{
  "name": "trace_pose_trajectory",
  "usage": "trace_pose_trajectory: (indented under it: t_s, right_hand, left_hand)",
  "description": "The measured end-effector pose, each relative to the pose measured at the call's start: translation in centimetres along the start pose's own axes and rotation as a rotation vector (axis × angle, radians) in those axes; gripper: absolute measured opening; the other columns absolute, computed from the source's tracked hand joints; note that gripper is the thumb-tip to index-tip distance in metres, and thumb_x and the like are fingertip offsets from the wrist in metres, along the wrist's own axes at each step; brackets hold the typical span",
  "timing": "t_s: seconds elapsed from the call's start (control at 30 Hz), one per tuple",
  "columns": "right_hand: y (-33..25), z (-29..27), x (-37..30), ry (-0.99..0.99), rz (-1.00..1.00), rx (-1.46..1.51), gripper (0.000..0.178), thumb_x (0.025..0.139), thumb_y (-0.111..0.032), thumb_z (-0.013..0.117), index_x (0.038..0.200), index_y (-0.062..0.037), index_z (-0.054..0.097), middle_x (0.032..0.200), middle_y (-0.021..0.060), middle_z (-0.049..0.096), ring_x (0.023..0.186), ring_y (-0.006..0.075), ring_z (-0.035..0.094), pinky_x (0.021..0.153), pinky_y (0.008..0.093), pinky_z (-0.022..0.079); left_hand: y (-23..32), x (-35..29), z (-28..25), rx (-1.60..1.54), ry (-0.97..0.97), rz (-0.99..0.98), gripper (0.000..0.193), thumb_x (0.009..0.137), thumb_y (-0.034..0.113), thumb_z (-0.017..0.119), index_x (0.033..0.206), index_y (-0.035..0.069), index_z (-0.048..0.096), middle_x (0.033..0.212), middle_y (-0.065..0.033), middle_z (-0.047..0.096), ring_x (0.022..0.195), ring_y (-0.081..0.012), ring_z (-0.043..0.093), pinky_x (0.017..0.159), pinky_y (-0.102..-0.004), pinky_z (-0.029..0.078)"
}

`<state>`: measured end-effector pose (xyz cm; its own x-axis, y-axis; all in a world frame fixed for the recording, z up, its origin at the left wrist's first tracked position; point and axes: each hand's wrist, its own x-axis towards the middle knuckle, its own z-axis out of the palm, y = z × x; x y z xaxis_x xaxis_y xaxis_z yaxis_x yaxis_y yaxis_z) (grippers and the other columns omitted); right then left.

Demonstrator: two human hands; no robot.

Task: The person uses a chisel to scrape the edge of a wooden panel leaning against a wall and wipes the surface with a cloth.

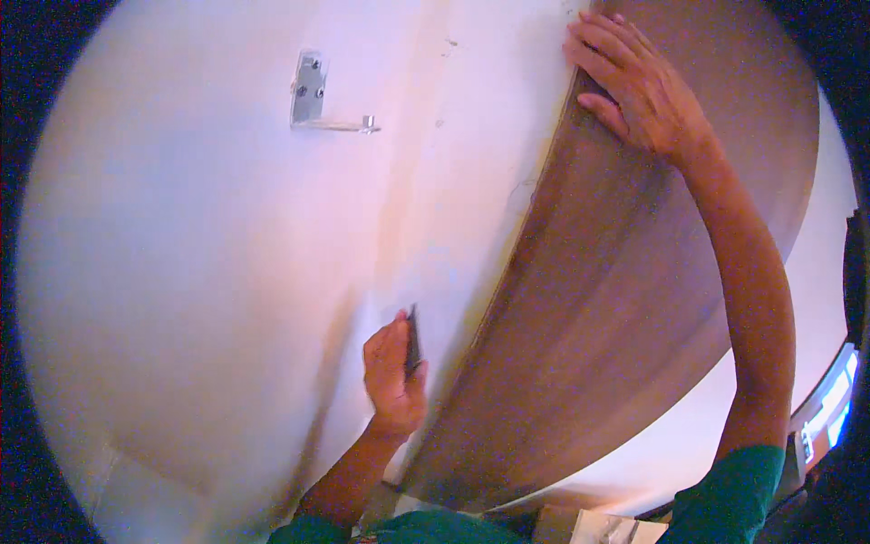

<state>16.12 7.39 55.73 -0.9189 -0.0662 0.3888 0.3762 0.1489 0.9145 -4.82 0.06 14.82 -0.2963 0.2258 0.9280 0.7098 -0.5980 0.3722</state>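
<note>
My left hand [391, 376] is closed around a thin, dark, flat piece [413, 341], held upright close to the white wall [227, 227]. Its exact kind does not show. Higher up, my right hand [639, 86] lies with stretched fingers on the upper part of a large brown panel [616, 263]. The fingertips reach over the panel's left edge toward the white surface. That edge runs slantwise from top centre down to the lower middle, to the right of my left hand.
A small metal bracket [310, 89] with a sticking-out arm is screwed to the wall at upper left. Boxes or boards [598, 526] stand at the bottom, near my body. Bright window-like light [829, 399] shows at the far right.
</note>
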Motion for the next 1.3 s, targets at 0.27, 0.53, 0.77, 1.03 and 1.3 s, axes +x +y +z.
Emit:
trace_pose_trajectory:
  t_s: [0.27, 0.53, 0.77, 1.03, 1.3]
  right_hand:
    - [1.9, 0.5, -0.9, -0.061, 0.179, -0.188, 0.069, 0.102, -0.054, 0.035, 0.146, -0.0011, 0.040, 0.155, 0.0174, 0.034, 0.148, 0.0308, 0.022, 0.125, 0.0434, 0.013]
    - [1.8, -3.9, -20.2, -0.088, 0.660, -0.293, 0.060, 0.089, -0.023, 0.063, 0.146, -0.0121, 0.048, 0.155, 0.0102, 0.040, 0.148, 0.0294, 0.027, 0.121, 0.0422, 0.021]
    - [-3.6, -2.2, -42.3, -0.013, 1.102, -0.154, 0.067, 0.104, -0.049, 0.034, 0.158, -0.0098, 0.021, 0.165, 0.0121, 0.016, 0.152, 0.0328, 0.010, 0.121, 0.0504, 0.008]
    - [-6.0, -1.3, -38.8, 0.153, 1.201, -0.041, 0.069, 0.103, -0.054, 0.030, 0.158, -0.0137, 0.022, 0.165, 0.0069, 0.017, 0.153, 0.0325, 0.007, 0.119, 0.0562, 0.004]
    - [-5.4, -2.6, -39.5, 0.202, 1.141, -0.055, 0.078, 0.098, -0.057, 0.041, 0.157, -0.0090, 0.023, 0.164, 0.0106, 0.020, 0.153, 0.0337, 0.009, 0.119, 0.0557, 0.003]
  left_hand:
    - [4.6, 11.1, 10.3, 0.011, 0.073, 0.297, 0.059, 0.084, 0.012, 0.069, 0.139, -0.003, 0.050, 0.138, -0.0215, 0.056, 0.122, -0.0389, 0.053, 0.106, -0.0471, 0.035]
    - [4.6, 19.6, 10.3, 0.121, 0.222, 0.475, 0.056, 0.080, 0.012, 0.071, 0.131, -0.005, 0.056, 0.126, -0.0202, 0.063, 0.113, -0.0367, 0.056, 0.095, -0.0480, 0.038]
    - [12.1, 39.3, 14.3, 0.086, 0.349, 0.466, 0.043, 0.098, 0.028, 0.049, 0.123, -0.003, 0.064, 0.107, -0.0271, 0.068, 0.106, -0.0432, 0.060, 0.093, -0.0526, 0.045]
    - [18.7, 50.4, 11.1, 0.106, 0.234, 0.425, 0.045, 0.100, 0.028, 0.046, 0.131, -0.003, 0.059, 0.125, -0.0252, 0.062, 0.118, -0.0408, 0.058, 0.102, -0.0495, 0.043]
    - [7.9, 26.8, 12.6, 0.142, 0.252, 0.482, 0.054, 0.089, 0.015, 0.066, 0.139, 0.001, 0.051, 0.115, -0.0226, 0.063, 0.108, -0.0399, 0.056, 0.095, -0.0502, 0.041]
